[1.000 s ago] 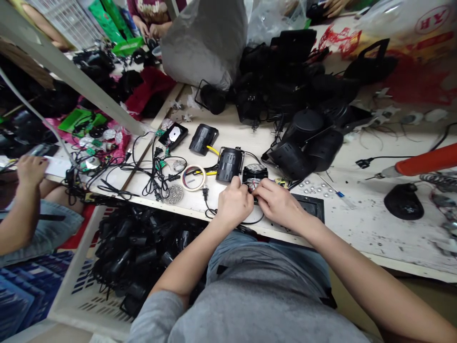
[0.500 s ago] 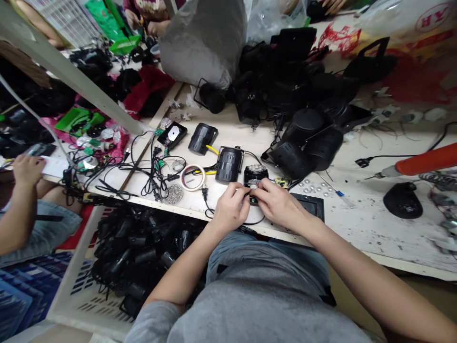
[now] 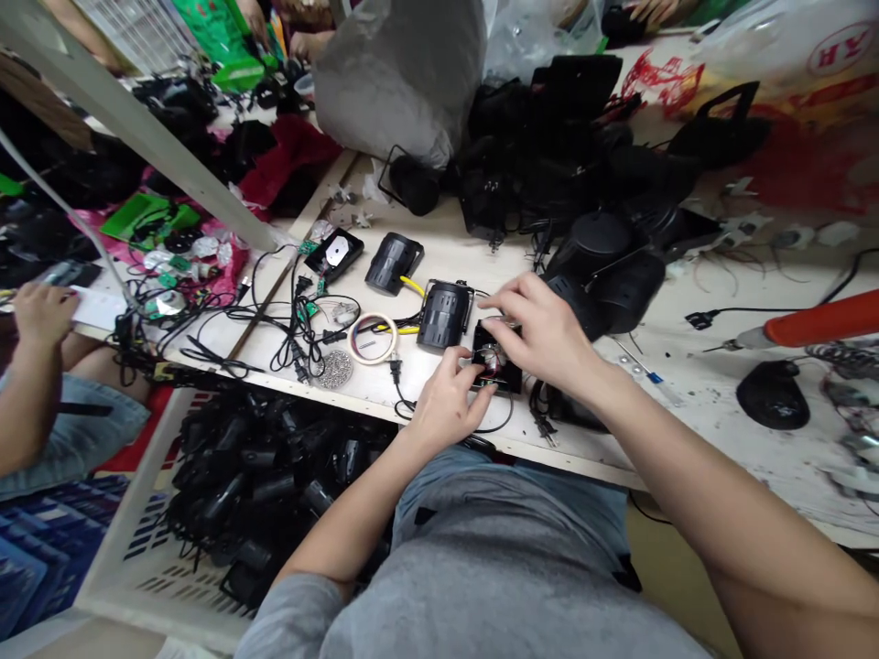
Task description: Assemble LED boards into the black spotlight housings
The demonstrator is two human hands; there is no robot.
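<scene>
My left hand (image 3: 448,398) is closed in a pinch on a small black lamp part with wires (image 3: 495,363) at the near edge of the white worktable (image 3: 700,430). My right hand (image 3: 539,329) rests on top of the same part, fingers curled over its far side. A black cylindrical lamp housing (image 3: 443,314) stands just left of my hands. A tape ring (image 3: 372,339) and a round metal mesh disc (image 3: 334,371) lie further left among black cables.
A heap of black lamp housings (image 3: 591,265) fills the table's far middle. An orange-handled tool (image 3: 817,318) lies at right. A white crate of black parts (image 3: 261,476) stands below left. Another person's hand (image 3: 41,311) works at the left table.
My right hand has lifted away from the pinch and moved up and right onto the top of the lamp part. The view shifted slightly. My left hand stayed in place.
</scene>
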